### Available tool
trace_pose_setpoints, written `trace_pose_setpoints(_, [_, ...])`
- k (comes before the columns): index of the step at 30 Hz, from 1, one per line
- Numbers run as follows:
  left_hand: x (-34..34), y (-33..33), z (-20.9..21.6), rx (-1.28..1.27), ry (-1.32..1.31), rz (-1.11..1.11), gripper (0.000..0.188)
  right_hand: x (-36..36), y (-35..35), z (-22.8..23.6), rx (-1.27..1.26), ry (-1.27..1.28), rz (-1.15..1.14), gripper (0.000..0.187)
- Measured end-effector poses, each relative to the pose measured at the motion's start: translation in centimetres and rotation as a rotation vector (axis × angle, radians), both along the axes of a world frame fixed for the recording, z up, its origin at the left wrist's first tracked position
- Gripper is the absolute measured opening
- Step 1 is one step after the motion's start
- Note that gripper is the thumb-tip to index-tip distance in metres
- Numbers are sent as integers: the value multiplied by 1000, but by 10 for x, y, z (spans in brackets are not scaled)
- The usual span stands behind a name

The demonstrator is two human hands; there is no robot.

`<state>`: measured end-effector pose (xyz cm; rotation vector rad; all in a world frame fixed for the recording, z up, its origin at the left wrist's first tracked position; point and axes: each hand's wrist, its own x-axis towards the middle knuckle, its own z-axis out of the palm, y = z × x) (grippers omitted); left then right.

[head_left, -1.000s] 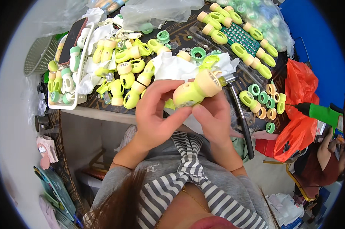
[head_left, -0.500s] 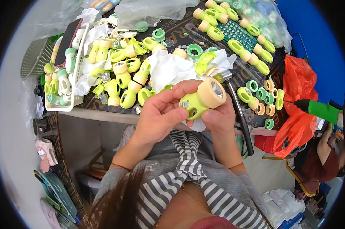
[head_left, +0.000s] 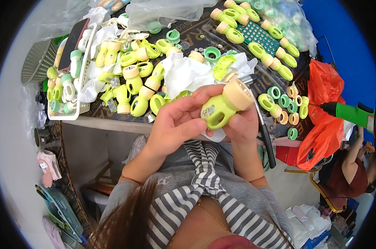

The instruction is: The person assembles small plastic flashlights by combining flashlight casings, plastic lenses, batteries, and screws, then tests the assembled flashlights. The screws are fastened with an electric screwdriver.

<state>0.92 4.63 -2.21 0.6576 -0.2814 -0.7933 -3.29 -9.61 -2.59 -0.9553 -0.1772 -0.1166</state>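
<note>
Just past the table's near edge, a small yellow-green toy flashlight (head_left: 218, 113) with a peach-coloured head is held between my two hands. My left hand (head_left: 174, 123) wraps round the rear of its body, thumb on the near side. The fingers of my right hand (head_left: 245, 124) close on the head end from the right. An oval cut-out in the body faces me, with something shiny inside. The lens is turned mostly out of sight. A hammer (head_left: 263, 128) with a black handle lies to the right of my right hand.
Several similar flashlights (head_left: 146, 93) crowd the table's left side, around white cloths (head_left: 186, 74). A white basket (head_left: 78, 114) holds more, with a phone (head_left: 73, 43) on it. Green and peach rings (head_left: 284, 101), a red bag (head_left: 323, 95) and a green power screwdriver (head_left: 352, 118) lie right. Another person (head_left: 356, 174) sits beyond.
The flashlight has turned in my hands: the lens has swung out of view and more of the body's cut-out shows. Both hands keep hold of it, nearly in the same place.
</note>
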Motion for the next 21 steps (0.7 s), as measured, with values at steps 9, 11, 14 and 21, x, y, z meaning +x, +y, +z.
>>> trace_pose_setpoints(9, [8,10,14,440,-517,279,22,-7,-4,9,-218,50,-296,39])
trace_pose_setpoints(11, [7,8,15,443,-521,286,21,-9,-3,13,-222,63,-307,38])
trace_pose_setpoints(14, [6,7,15,452,-530,298,21,-9,-1,16,-250,97,-334,37])
trace_pose_setpoints(21, [6,5,10,442,-549,301,20,-3,1,11,-583,-104,-569,37])
